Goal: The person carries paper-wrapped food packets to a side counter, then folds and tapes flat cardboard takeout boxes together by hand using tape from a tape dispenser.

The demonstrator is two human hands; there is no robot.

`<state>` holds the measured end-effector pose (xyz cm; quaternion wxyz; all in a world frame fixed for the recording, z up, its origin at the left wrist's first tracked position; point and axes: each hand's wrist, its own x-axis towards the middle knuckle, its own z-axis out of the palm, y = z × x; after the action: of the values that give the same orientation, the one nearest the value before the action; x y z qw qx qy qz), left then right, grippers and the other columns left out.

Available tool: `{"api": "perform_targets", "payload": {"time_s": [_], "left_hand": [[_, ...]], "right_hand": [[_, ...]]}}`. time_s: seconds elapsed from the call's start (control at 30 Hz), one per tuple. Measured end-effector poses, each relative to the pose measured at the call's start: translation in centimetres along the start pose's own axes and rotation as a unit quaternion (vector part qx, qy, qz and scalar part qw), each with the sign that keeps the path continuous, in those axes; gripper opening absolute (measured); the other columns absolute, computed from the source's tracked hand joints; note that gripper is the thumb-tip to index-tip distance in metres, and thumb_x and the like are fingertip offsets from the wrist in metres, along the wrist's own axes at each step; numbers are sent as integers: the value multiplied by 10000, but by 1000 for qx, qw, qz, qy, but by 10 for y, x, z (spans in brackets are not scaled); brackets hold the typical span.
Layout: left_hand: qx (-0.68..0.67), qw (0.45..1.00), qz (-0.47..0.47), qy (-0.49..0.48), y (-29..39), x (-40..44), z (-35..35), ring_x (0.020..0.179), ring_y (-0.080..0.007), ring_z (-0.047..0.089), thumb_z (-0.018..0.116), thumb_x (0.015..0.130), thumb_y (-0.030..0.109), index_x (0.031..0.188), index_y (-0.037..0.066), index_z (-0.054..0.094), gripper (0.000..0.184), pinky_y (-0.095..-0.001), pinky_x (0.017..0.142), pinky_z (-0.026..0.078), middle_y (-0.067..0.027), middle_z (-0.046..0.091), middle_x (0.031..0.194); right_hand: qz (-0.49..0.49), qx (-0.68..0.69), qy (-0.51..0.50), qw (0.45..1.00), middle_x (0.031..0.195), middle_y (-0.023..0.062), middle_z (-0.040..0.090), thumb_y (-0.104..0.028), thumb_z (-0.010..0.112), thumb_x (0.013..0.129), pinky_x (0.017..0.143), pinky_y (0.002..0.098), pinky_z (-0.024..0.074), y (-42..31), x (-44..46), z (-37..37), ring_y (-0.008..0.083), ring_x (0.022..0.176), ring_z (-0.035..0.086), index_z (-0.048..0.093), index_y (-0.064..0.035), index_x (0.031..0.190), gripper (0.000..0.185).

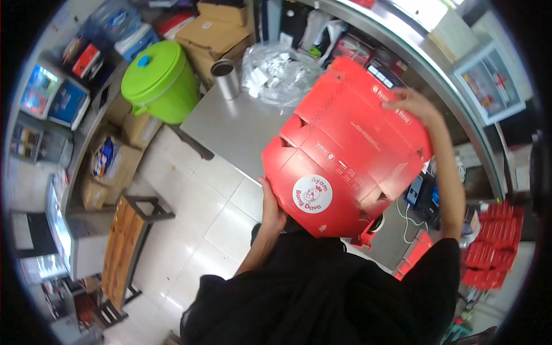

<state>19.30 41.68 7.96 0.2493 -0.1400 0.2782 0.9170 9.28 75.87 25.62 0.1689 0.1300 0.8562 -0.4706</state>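
Note:
A flat, unfolded red cardboard box [345,149] with printed panels and slots is held up in front of my chest, tilted. On it is a round white sticker [312,194] reading "Ayam Bang Dava". My left hand [272,211] grips its lower left edge, thumb along the side and the other fingers mostly hidden beneath. At the upper right edge, my right hand [415,106] is closed over the cardboard, its fingertips on the printed face. The cardboard covers much of the metal table [227,129].
A steel cup [225,80] and a clear plastic bag [276,72] stand at the table's far side. Beyond its left end is a lidded green bucket [158,83]. Stacked red boxes [493,244] are at right; a wooden bench [122,250] is at left. A white cable [407,219] lies near my right arm.

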Motion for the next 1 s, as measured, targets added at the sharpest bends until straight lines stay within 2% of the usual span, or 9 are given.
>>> {"api": "perform_targets", "payload": {"time_s": [0.07, 0.37, 0.57, 0.67, 0.7, 0.77, 0.83, 0.97, 1.0], "left_hand": [[45, 997, 25, 52, -8, 13, -21, 1135, -211, 423, 227, 848, 588, 1260, 47, 327, 688, -332, 924, 361, -121, 425, 1241], [239, 933, 39, 267, -63, 28, -80, 835, -234, 561, 263, 877, 528, 1070, -23, 480, 623, -340, 742, 441, -161, 559, 956], [618, 736, 87, 262, -39, 29, -68, 767, -338, 592, 235, 884, 503, 877, -100, 547, 679, -382, 671, 456, -263, 564, 692], [628, 747, -53, 213, -10, 21, -36, 731, -299, 605, 254, 883, 494, 885, -107, 545, 668, -388, 616, 473, -279, 558, 678], [667, 717, -64, 190, -8, 23, -39, 732, -255, 608, 215, 888, 491, 878, -111, 534, 682, -385, 588, 483, -301, 555, 708], [867, 492, 21, 78, -15, 25, -79, 735, -274, 602, 329, 889, 396, 985, -122, 471, 546, -388, 600, 484, -301, 552, 757], [926, 376, 39, -4, -13, 28, -91, 726, -343, 580, 619, 757, 163, 1201, -131, 246, 650, -402, 615, 481, -299, 530, 841], [898, 431, 73, -49, -17, 34, -142, 674, -393, 547, 710, 551, 38, 1255, -122, 127, 928, -411, 614, 473, -273, 514, 829], [863, 504, 33, -24, -12, 29, -122, 600, -350, 557, 510, 644, 231, 1006, -87, 259, 544, -394, 596, 480, -227, 508, 687]], "right_hand": [[35, -66, -15, 997, 907, 76, 616, -309, 723, 640, 824, 273, 390, 62, 46, 19, 158, 852, 553, 627, -21, 942, 429], [135, 178, -125, 967, 872, 128, 619, -124, 709, 672, 644, 283, 514, 158, 105, 69, 169, 698, 620, 540, 31, 1056, 447], [150, 141, -117, 972, 871, 123, 618, -166, 721, 662, 660, 288, 507, 174, 117, 64, 169, 728, 615, 545, 34, 1039, 461], [81, 4, -51, 995, 862, 85, 621, -228, 721, 668, 679, 263, 480, 192, 125, 63, 139, 769, 595, 570, 10, 1006, 440], [34, -39, -21, 998, 857, 70, 621, -254, 716, 675, 688, 253, 469, 189, 124, 59, 127, 782, 585, 580, -4, 994, 427], [-50, -22, 77, 996, 877, 63, 618, -341, 705, 671, 719, 260, 449, 181, 114, 41, 133, 805, 571, 601, -17, 962, 448], [-125, 20, 224, 966, 898, 79, 619, -405, 681, 679, 745, 280, 439, 155, 67, 13, 156, 821, 570, 614, -26, 942, 466], [-143, 7, 444, 884, 849, 85, 640, -372, 628, 743, 740, 281, 443, 172, -79, 26, 173, 798, 593, 622, -55, 936, 371], [-130, 18, 471, 872, 826, 79, 643, -368, 622, 749, 732, 282, 446, 191, -119, 42, 171, 779, 597, 623, -57, 935, 363]]}}
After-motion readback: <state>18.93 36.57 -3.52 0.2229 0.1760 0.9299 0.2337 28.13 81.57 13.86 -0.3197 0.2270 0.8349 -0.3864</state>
